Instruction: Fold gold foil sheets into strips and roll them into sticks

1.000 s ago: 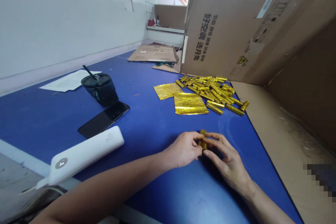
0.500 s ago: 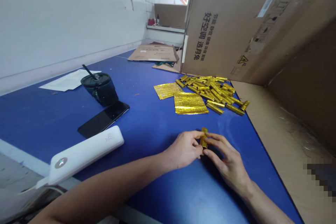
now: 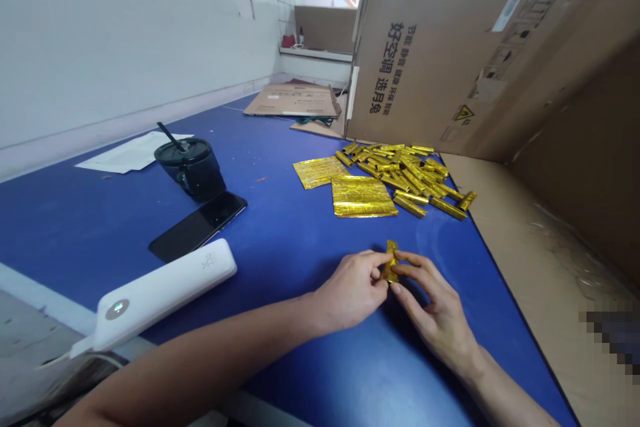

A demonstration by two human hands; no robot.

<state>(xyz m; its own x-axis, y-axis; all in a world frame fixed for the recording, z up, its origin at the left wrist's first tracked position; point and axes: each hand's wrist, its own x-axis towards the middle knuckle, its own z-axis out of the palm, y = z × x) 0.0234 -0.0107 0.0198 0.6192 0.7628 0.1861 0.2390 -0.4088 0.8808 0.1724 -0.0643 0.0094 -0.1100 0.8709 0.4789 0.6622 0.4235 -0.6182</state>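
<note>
Between my two hands is a small rolled piece of gold foil paper (image 3: 391, 271), long side pointing away from me, just above or on the blue table. My left hand (image 3: 350, 288) pinches it from the left with thumb and forefinger. From the right, the fingertips and thumb of my right hand (image 3: 433, 297) press on it. Beyond my hands lie flat gold foil sheets (image 3: 364, 197), partly overlapping. To their right is a heap of rolled gold foil tubes (image 3: 413, 177).
On the left of the blue table (image 3: 280, 227) are a dark lidded mug (image 3: 193, 170) with a straw, a black phone (image 3: 197, 227), a white device (image 3: 165, 293) and white paper (image 3: 117, 155). A large cardboard box (image 3: 430, 47) stands at the back right. Flattened cardboard (image 3: 293, 100) lies behind.
The foil roll has tilted slightly between my fingers, and its near open end shows less. Both hands have shifted a little to the right. The other things are where they were.
</note>
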